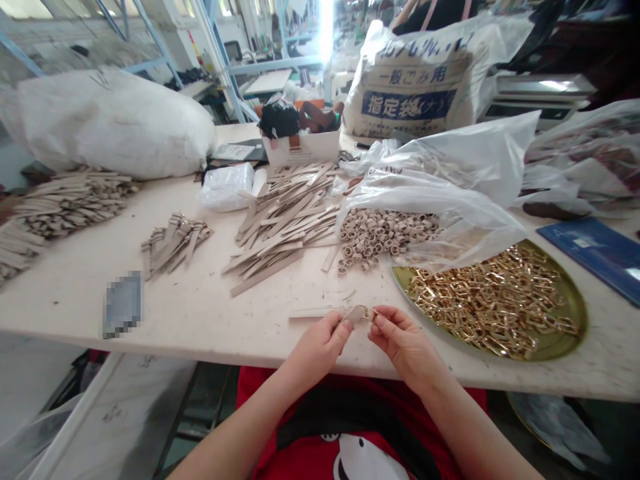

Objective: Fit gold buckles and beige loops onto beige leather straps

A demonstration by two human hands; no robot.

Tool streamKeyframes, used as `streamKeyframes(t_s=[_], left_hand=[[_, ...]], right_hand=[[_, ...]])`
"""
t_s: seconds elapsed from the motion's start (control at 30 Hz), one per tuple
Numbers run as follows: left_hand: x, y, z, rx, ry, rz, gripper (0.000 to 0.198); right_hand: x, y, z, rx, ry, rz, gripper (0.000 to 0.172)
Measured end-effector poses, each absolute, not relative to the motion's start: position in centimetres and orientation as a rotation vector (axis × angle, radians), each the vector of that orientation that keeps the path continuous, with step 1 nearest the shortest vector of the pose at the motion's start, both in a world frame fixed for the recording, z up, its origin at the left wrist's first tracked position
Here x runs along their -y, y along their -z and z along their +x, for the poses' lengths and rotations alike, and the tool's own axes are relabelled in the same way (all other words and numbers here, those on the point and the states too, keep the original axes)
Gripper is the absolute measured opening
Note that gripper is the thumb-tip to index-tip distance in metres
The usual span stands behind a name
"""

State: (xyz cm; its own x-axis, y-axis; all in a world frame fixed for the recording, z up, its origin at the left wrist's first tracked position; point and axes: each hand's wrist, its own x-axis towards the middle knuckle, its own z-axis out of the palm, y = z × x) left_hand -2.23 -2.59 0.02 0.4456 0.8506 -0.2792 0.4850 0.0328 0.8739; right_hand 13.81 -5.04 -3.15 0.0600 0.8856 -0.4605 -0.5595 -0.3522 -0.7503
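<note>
Near the front edge of the table, my left hand (pixel 319 345) is closed around a beige strap (pixel 311 314), whose long tail sticks out to the left past my fingers. A small gold buckle (pixel 365 312) sits at the strap's right end, between my two hands. My right hand (pixel 406 341) pinches at the buckle with thumb and fingertips. Just to the right lies a round gold tray (pixel 575 341) heaped with gold buckles (pixel 493 300). Beyond my hands, small beige loops (pixel 373 233) spill from a clear plastic bag (pixel 467 217).
Loose straps (pixel 295 217) lie piled in the middle, with a smaller strap bundle (pixel 175 241) to their left. More straps (pixel 75 200) fill the far left beside a big white sack (pixel 115 123). A white box (pixel 303 148), printed sack (pixel 410 87) and blue folder (pixel 595 253) stand around.
</note>
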Motion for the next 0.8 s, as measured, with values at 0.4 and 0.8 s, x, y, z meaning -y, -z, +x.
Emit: streamKeyframes(t_s=[0.4,0.8], left_hand=[[3.7,-0.3,-1.2,-1.169,-0.349,1.744,0.024],[3.7,0.7,-1.2,-1.082,-0.470,1.371,0.026]], right_hand=[[6.5,3.5,12.5,0.456,-1.491,-1.154,0.020],[7.2,3.3,11.8,0.676,-1.434,-1.266,0.022]])
